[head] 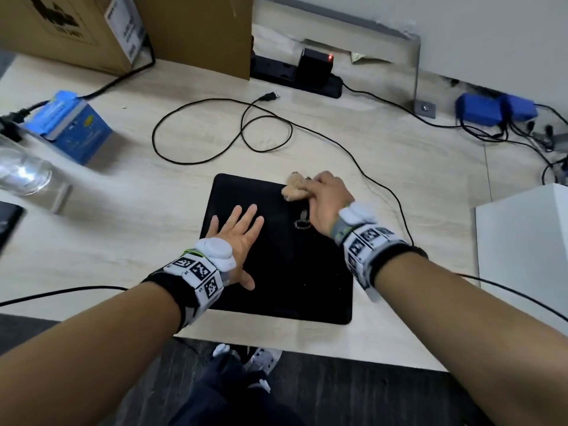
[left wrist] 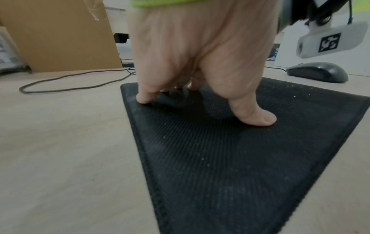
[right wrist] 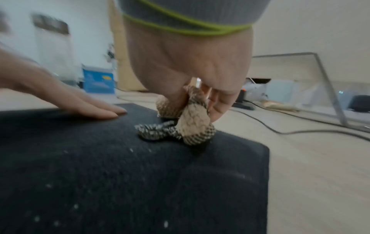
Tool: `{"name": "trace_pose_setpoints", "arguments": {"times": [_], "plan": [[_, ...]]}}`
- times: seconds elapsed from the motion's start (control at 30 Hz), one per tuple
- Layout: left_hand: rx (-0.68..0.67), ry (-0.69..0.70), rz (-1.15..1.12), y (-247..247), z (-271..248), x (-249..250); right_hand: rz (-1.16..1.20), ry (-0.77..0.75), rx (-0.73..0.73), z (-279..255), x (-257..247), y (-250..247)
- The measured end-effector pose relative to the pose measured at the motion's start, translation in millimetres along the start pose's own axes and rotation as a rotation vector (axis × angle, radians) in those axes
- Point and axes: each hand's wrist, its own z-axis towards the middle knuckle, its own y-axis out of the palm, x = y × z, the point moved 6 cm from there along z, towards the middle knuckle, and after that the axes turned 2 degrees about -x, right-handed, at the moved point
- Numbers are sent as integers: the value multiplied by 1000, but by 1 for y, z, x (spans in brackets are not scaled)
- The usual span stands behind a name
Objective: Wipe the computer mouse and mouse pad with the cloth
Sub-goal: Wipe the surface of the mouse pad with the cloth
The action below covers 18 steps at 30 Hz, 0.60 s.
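Right grip (head: 327,196) pinches bunched cloth (head: 294,189) at upper right of mouse pad (head: 276,272); unwiped area extends toward lower frame; left hand (head: 236,241) spread flat, pinning pad's left half

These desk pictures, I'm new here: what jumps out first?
A black mouse pad fills the middle of the pale desk, speckled with light crumbs. The left hand lies flat on it, while the right hand grips a bunched beige cloth at its far right corner. The grey computer mouse sits off the pad.
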Motion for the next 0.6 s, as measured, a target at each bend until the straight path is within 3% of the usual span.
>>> {"name": "trace_pose_setpoints", "arguments": {"times": [0.13,0.3,0.4,0.47,0.6], "plan": [[28,13,-20,1,2,-1,-30,-50,-139,-24,2,33],[18,8,-36,0,3,-1,26,-333,-342,-162,-9,64],[-11,-12,-17,-1,0,1,29,-370,-520,-191,-7,52],[-41,-29,42,-4,-3,7,55,-358,-458,-165,-7,29],[19,52,108,-15,-2,32,180,-172,4,-67,14,-23]]}}
